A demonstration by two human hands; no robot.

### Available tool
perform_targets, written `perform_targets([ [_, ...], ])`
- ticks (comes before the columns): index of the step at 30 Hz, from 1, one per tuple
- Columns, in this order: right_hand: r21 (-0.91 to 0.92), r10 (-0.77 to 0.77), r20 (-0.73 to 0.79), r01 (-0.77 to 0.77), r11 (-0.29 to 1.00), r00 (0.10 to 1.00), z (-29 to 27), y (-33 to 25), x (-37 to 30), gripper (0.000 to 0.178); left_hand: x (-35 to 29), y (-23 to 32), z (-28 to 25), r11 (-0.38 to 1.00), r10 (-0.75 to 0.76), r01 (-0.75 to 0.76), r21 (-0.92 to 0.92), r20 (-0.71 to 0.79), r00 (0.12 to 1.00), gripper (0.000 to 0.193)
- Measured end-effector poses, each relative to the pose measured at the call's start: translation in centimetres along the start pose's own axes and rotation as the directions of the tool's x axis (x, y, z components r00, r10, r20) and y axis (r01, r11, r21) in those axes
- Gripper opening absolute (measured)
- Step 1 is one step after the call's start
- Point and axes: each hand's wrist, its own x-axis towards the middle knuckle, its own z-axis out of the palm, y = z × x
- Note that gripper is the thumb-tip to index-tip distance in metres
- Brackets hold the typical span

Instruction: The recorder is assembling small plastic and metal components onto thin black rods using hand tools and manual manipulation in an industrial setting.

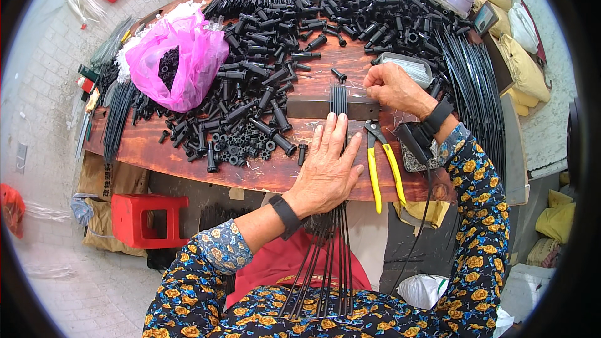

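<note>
My left hand (322, 175) lies flat with fingers stretched over a row of thin black rods (325, 244). These run from my lap across the table edge, and their far tips rest side by side over a dark metal bar (305, 107). Just right of the tips, my right hand (395, 89) is closed in a pinch above the bar's right end; whatever its fingertips hold is too small to make out. Beside it sits a clear plastic tub (410, 70) of fine pale pieces. Yellow-handled pliers (374, 172) lie to the right of my left hand.
Heaps of black tubular parts (256, 56) cover much of the wooden table (263, 178). A pink plastic bag (194, 56) stands at left. Bundled black rods (479, 94) line the right edge. A small box device (416, 141) hangs by my right wrist, trailing a cable. A red stool (128, 219) stands below left.
</note>
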Motion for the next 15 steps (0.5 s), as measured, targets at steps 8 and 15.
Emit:
perform_targets([
  [8, 0.063, -0.012, 0.027, 0.01, 0.998, 1.0, -1.0, -0.4, 0.6, 0.01, 0.0, 0.0, 0.1, 1.0, 0.01, -0.01, 0.015, 0.005, 1.0, 0.06],
  [15, 0.212, 0.128, 0.105, -0.148, 0.966, 0.986, -0.6, -0.3, 1.0, 0.016, 0.0, 0.1, 0.1, 1.0, -0.003, 0.003, -0.008, 0.005, 1.0, 0.057],
])
